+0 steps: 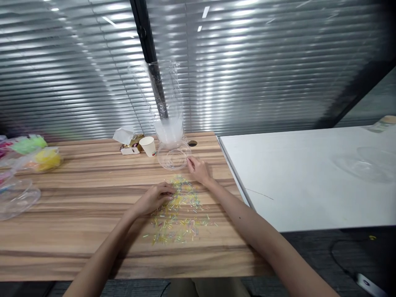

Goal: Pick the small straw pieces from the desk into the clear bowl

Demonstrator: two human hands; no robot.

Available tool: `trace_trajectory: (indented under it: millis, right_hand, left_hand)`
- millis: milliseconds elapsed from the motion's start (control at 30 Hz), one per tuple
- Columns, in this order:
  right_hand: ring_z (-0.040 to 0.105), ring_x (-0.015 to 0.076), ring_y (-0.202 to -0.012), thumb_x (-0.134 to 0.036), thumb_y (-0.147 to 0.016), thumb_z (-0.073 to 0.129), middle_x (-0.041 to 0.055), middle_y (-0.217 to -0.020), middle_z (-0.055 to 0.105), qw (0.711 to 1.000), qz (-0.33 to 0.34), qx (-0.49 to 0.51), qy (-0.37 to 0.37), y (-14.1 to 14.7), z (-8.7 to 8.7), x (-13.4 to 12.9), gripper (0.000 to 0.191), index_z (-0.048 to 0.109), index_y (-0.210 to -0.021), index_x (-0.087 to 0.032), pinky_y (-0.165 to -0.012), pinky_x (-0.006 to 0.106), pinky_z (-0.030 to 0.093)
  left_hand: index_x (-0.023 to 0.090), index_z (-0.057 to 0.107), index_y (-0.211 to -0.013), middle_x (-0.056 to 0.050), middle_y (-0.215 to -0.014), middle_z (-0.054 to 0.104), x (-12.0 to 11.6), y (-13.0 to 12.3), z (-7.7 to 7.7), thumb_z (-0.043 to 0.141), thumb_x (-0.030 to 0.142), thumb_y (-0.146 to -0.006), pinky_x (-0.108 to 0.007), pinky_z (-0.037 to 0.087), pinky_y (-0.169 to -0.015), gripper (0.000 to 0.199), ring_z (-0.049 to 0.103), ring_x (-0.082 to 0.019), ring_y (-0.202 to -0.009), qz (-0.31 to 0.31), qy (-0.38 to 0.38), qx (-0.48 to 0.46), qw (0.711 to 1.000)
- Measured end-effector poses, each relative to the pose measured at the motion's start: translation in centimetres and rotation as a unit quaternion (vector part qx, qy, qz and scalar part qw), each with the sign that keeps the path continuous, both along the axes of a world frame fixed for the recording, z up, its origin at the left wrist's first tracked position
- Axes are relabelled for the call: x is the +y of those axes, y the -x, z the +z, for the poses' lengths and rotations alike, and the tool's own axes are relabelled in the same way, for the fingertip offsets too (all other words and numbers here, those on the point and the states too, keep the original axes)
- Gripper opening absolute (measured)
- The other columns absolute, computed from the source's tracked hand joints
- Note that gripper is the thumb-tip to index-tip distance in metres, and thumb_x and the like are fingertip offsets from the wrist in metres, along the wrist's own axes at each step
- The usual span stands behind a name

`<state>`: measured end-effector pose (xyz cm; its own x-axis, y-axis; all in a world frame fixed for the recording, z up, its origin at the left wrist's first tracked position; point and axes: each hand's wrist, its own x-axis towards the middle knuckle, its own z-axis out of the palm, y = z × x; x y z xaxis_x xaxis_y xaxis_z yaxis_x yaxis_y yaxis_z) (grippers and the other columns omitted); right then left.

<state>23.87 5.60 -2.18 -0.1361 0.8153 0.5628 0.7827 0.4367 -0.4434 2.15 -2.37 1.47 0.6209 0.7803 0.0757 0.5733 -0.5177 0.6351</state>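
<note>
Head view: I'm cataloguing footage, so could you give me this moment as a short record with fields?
Left hand: the hand is at the left side of the pieces, fingers bent
Right hand: the hand is at the dish's right rim; grip unclear
Pieces: small, many yellowish, scattered on the wooden table
Behind the hands: tissue box, cup, upright plastic bag
Right: white table
Background: blinds

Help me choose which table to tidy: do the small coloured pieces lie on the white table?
No, the small coloured pieces lie scattered on the wooden table, by the left hand.
</note>
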Motion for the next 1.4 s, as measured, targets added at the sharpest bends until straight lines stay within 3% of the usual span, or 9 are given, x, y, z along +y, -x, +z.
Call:
trace_trajectory:
  millis: [267, 767, 1033, 1400]
  right_hand:
    - [0.062, 0.0164, -0.069, -0.025, -0.096, 0.039, 0.0038, -0.08, 0.07, 1.0, -0.002, -0.011, 0.003, 0.0, 0.2, -0.2, 0.028, 0.066, -0.097, -0.019, -0.058, 0.022, 0.033]
    - [0.064, 0.0171, -0.076, -0.025, -0.095, 0.041, 0.004, -0.088, 0.071, 1.0, 0.0, -0.011, 0.016, -0.1, 0.1, -0.1, 0.027, 0.067, -0.1, -0.02, -0.062, 0.022, 0.035]
    - [0.065, 0.0172, -0.076, -0.025, -0.095, 0.041, 0.0034, -0.088, 0.071, 1.0, 0.008, -0.01, 0.013, -0.1, 0.1, 0.0, 0.026, 0.067, -0.1, -0.02, -0.063, 0.023, 0.035]
    - [0.063, 0.0166, -0.072, -0.025, -0.095, 0.041, 0.0036, -0.083, 0.071, 1.0, 0.011, -0.003, 0.025, -0.2, 0.4, -0.3, 0.027, 0.067, -0.1, -0.019, -0.06, 0.022, 0.034]
  left_hand:
    - [0.024, 0.067, -0.111, -0.005, -0.121, 0.064, -0.6, 0.2, 1.2, 0.056, 0.021, -0.085, -0.035, 0.044, -0.097, 0.028, 0.057, -0.021, -0.112, -0.002, 0.019, 0.042, 0.999]
    - [0.022, 0.069, -0.104, -0.004, -0.108, 0.068, -0.3, 0.5, 0.8, 0.049, 0.011, -0.083, -0.025, 0.048, -0.079, 0.031, 0.063, -0.016, -0.087, 0.008, 0.003, 0.043, 0.999]
    - [0.022, 0.07, -0.099, -0.004, -0.108, 0.069, 0.1, 0.6, 0.6, 0.051, 0.014, -0.082, -0.029, 0.047, -0.087, 0.026, 0.063, -0.019, -0.1, 0.021, -0.02, 0.037, 0.999]
    - [0.019, 0.066, -0.102, -0.004, -0.091, 0.065, 0.1, 0.6, 0.1, 0.055, 0.015, -0.079, -0.026, 0.048, -0.07, 0.026, 0.06, -0.015, -0.075, 0.055, -0.026, 0.032, 0.998]
